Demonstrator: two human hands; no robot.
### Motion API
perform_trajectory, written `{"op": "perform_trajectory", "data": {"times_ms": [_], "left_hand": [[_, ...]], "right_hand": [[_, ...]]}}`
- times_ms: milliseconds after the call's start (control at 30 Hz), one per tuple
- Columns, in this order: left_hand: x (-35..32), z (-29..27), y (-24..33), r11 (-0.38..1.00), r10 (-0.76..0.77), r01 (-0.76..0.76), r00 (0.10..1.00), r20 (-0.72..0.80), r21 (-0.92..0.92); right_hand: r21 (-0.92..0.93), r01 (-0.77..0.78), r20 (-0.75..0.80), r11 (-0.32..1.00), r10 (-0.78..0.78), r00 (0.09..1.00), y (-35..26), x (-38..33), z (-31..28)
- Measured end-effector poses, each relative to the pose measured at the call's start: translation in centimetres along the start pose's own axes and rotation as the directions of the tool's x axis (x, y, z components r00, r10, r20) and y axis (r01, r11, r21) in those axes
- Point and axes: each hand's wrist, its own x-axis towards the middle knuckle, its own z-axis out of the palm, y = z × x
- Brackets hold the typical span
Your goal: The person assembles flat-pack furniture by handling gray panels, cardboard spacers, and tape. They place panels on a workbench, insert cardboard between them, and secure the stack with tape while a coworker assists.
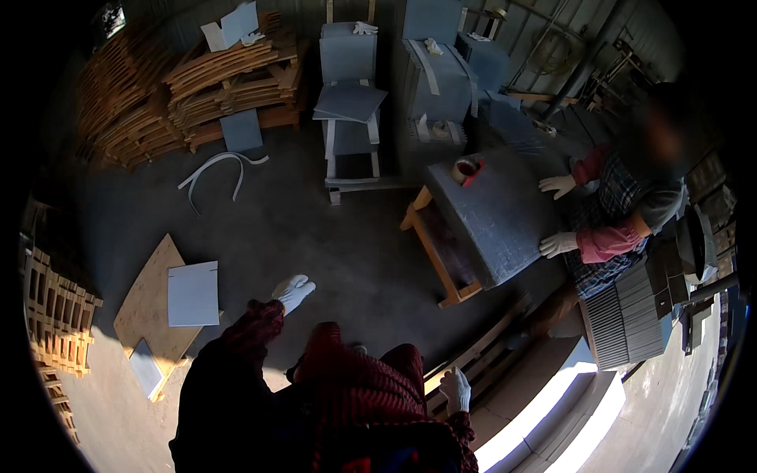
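Note:
My left hand (296, 293), in a white glove, is held out over the dark floor with its fingers loosely apart. It holds nothing; nearest to it on the left lies a white sheet (193, 296) on a plywood board (146, 293). My right hand (455, 392), also white-gloved, hangs low at my right side beside long wooden slats (481, 355). Its fingers are slightly bent, and no object shows in them. Ahead to the right stands a wooden-legged table (505, 229) with a grey top. A red tape dispenser (468, 170) rests on its far left corner.
A co-worker (623, 213) leans at the table's right side, both gloved hands on its edge. Stacked wooden pallets (229, 87) and grey sheet stacks (348, 59) stand at the back. White strips (221, 162) curl on the floor. Long pale boxes (544, 394) lie at my right.

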Motion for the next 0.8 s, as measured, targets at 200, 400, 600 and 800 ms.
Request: {"op": "perform_trajectory", "data": {"times_ms": [200,400,600,800], "left_hand": [[-1.9,4.6,6.5,0.988,-0.058,-0.023,0.866,0.496,0.156],[8.3,10.6,12.1,0.933,0.107,-0.325,0.662,0.742,0.155],[16.9,7.1,22.8,0.971,0.045,-0.166,0.831,0.555,0.17],[25.6,3.5,19.9,0.989,0.026,0.02,0.951,0.307,-0.145]], "right_hand": [[-0.247,-0.416,-0.208,0.875,0.372,0.905,0.9,3.9,4.0],[-0.894,0.031,0.1,0.446,0.132,0.986,1.9,10.6,0.6],[-0.858,0.217,0.237,0.465,-0.016,0.971,-4.4,25.3,-0.3],[-0.552,-0.059,0.072,0.832,0.118,0.99,-25.1,38.6,22.6]]}}
